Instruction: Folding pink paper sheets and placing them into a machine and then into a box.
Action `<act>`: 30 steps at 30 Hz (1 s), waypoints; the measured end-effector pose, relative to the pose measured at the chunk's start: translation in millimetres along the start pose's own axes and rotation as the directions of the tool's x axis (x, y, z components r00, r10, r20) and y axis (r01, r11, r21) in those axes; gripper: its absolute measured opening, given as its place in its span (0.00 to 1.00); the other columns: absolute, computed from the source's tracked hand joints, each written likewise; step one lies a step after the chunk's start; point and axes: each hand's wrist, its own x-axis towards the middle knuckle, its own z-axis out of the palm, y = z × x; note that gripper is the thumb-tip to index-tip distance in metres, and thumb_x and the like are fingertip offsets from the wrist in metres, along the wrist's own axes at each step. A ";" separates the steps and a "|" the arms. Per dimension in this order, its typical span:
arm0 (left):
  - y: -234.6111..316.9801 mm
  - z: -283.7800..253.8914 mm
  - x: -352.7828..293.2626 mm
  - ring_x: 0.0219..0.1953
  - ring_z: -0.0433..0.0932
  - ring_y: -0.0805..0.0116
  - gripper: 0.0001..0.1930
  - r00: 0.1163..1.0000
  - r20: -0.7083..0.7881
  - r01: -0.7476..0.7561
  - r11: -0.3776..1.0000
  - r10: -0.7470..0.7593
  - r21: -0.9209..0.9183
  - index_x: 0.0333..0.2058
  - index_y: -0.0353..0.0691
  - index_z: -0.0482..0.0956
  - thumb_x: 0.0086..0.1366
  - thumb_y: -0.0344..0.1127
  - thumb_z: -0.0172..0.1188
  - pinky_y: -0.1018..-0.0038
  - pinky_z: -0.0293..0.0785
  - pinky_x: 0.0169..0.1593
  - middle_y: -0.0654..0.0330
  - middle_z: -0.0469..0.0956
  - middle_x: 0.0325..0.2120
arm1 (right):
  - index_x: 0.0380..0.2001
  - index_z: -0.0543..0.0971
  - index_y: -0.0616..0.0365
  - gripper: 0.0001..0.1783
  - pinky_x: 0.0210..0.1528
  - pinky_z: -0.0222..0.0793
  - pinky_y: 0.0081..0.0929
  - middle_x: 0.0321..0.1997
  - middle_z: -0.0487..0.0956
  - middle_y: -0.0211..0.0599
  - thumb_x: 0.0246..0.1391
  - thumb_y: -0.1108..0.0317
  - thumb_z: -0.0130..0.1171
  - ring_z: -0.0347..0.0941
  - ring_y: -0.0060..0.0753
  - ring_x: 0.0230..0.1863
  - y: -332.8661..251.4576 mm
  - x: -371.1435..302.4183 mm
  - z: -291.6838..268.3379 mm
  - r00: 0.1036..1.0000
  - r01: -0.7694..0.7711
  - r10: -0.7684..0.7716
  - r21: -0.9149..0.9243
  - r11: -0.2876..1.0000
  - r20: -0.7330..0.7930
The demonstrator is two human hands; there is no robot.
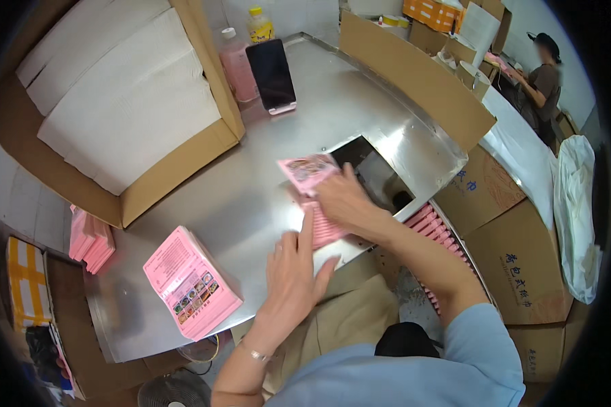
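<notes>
A flat pink printed bag (304, 171) is under the fingers of my right hand (346, 203), which is closed on its near edge. The hand is slightly smeared by motion. Directly below the bag, a row of small pink packets (327, 232) stands on the steel table, partly covered by my right hand. My left hand (293, 268) is beside the row, its index finger stretched along the row's left end and its thumb apart. To its left lies a thick stack of pink printed bags (191, 288).
An open carton (176, 163) of white paper stacks stands at the left; more pink bags (90, 237) lie below it. A phone (273, 76) stands at the back near bottles (236, 68). A dark opening (373, 173) cuts the table. Another person (543, 85) works far right.
</notes>
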 end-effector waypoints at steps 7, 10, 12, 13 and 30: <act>-28.0 -103.3 -39.8 0.40 0.76 0.52 0.28 0.922 0.385 0.138 0.911 0.024 -0.388 0.56 0.40 0.76 0.56 0.35 0.71 0.61 0.74 0.43 0.52 0.76 0.41 | 0.26 0.84 0.61 0.14 0.40 0.76 0.51 0.28 0.82 0.55 0.55 0.62 0.56 0.80 0.60 0.34 22.8 -9.0 -72.7 0.849 -0.354 0.333 -0.026 0.935 0.411; -84.4 -148.2 -31.4 0.37 0.75 0.53 0.23 0.963 0.110 -0.256 0.962 0.246 0.091 0.52 0.39 0.76 0.56 0.31 0.68 0.61 0.73 0.40 0.51 0.74 0.38 | 0.41 0.83 0.61 0.11 0.33 0.74 0.43 0.30 0.82 0.46 0.55 0.75 0.58 0.79 0.51 0.30 -11.9 7.3 -107.9 0.977 -0.093 0.124 0.175 0.980 -0.176; -124.2 -192.3 -10.9 0.46 0.73 0.47 0.25 0.980 0.106 -0.198 0.845 0.168 0.497 0.53 0.38 0.74 0.54 0.29 0.66 0.54 0.71 0.49 0.49 0.74 0.48 | 0.50 0.79 0.61 0.19 0.36 0.75 0.41 0.36 0.82 0.48 0.54 0.77 0.60 0.80 0.48 0.33 -35.3 57.9 -115.6 0.953 0.100 0.009 0.342 0.934 -0.301; -141.5 -210.2 4.4 0.51 0.70 0.43 0.30 0.992 -0.005 -0.101 0.809 0.127 0.579 0.57 0.37 0.71 0.53 0.29 0.66 0.52 0.69 0.53 0.44 0.71 0.51 | 0.55 0.77 0.60 0.22 0.39 0.75 0.42 0.38 0.82 0.49 0.55 0.76 0.59 0.80 0.51 0.37 -55.8 91.8 -119.2 0.942 0.176 -0.032 0.410 0.895 -0.334; -254.9 -310.3 165.6 0.71 0.48 0.35 0.52 0.481 -0.848 0.519 0.852 -0.224 0.069 0.66 0.19 0.50 0.53 0.47 0.68 0.51 0.47 0.74 0.30 0.50 0.67 | 0.63 0.67 0.62 0.54 0.61 0.64 0.54 0.55 0.70 0.59 0.40 0.35 0.71 0.66 0.61 0.59 -72.0 428.4 -25.1 0.699 -0.310 0.334 0.153 0.938 -0.633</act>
